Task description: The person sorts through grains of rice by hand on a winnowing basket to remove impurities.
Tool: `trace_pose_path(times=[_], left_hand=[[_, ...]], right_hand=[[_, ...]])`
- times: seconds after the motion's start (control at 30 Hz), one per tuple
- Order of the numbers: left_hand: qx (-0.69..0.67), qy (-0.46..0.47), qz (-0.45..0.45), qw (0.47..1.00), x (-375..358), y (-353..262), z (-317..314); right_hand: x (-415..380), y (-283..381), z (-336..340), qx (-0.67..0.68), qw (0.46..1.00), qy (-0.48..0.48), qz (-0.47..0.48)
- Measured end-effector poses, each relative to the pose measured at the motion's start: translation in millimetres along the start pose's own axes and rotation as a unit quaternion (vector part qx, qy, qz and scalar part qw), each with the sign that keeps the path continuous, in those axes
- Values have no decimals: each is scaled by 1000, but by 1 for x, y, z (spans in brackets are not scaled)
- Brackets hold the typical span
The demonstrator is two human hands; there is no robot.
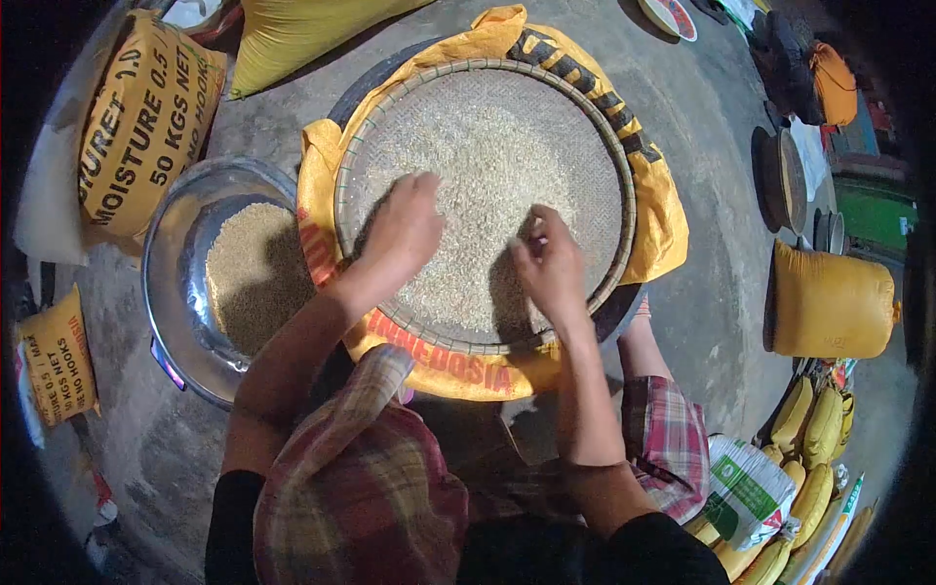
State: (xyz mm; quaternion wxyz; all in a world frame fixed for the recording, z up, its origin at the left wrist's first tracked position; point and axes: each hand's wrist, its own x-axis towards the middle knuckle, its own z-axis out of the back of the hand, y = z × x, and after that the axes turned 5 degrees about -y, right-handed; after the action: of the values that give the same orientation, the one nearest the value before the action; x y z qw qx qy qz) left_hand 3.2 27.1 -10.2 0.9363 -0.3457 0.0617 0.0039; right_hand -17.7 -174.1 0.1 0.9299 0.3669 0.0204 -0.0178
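Observation:
A round woven bamboo sieve [375,161] with a bound rim lies before me, covered with pale grain [487,146] that looks like rice. Over the left part of the sieve is my left hand [408,222], smeared by motion, its fingers pointing towards the grain. My right hand [551,263] hovers low over the right side, fingers bent, thumb apart from the forefinger, with nothing visible between them. Yellow sacking [658,229] printed with letters wraps around beneath the sieve. A metal basin [175,229] to the left holds browner grain [249,268].
Printed yellow sacks [146,136] stand at the left, with another full sack [312,34] at the top. A yellow jerrycan-like container [834,300] sits on the right. Below it are several bananas or similar long yellow fruits [824,426] and a white-green bag [746,487]. Concrete floor [702,127] surrounds everything.

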Motion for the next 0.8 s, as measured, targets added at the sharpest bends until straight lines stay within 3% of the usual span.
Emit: trace_pose_path(times=[0.03, 0.07, 0.13, 0.27, 0.33, 0.37, 0.4, 0.43, 0.47, 0.53, 0.6, 0.67, 0.73, 0.8], left_hand=[[-37, -18, -68, 997, 4, -5, -8], [-74, -38, -135, 987, 8, -11, -14], [-129, -19, -161, 978, 9, -26, 1], [-105, -65, -137, 983, -9, -16, 23], [50, 57, -49, 996, -31, -1, 28], [49, 60, -48, 996, -42, -5, 27], [86, 122, -3, 989, -52, -12, 28], [123, 182, 40, 975, -59, -19, 28], [123, 183, 39, 974, -61, -21, 21], [29, 175, -19, 984, -63, -22, 0], [-13, 169, -31, 985, -50, -25, -20], [-57, 159, -41, 985, -38, -34, -25], [-140, 32, -142, 980, -33, -47, -15], [-154, 25, -123, 980, -31, -53, 4]], right_hand=[[3, 2, -12, -56, 993, -54, 84], [9, 4, -12, -57, 993, -52, 85], [19, 24, -3, 99, 994, -17, 32], [14, 20, 29, 55, 998, -17, -11], [-2, 1, 40, 3, 1000, 2, -11], [-12, -7, 43, -40, 994, 75, -64], [-22, -14, 43, -84, 979, 148, -117], [-33, -22, 35, -71, 983, 147, -85], [-40, -24, 25, -58, 987, 143, -53], [-39, 4, 8, -38, 986, 148, -68], [-27, 17, -11, -70, 979, 148, -121], [-14, 24, -4, -27, 985, 129, -115], [-7, 24, 9, 12, 987, 112, -114], [-1, 17, 24, 95, 991, 63, -76]])
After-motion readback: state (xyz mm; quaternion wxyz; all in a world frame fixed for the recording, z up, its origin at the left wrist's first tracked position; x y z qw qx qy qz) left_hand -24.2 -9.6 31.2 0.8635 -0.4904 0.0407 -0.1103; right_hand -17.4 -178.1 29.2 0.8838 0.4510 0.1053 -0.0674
